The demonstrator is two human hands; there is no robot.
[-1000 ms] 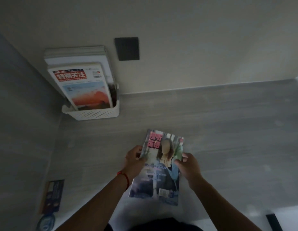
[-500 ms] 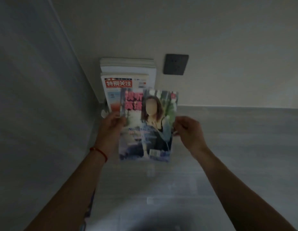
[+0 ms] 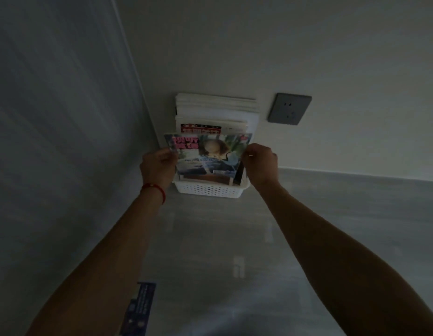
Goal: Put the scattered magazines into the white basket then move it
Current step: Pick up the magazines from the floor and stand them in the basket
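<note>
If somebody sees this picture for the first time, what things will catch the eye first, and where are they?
First, the colourful magazine at centre, gripped at its sides by the left hand and the right hand, its lower edge going into the white basket at the wall. Next, the red string bracelet on the left wrist, and the dark wall socket at upper right.
</note>
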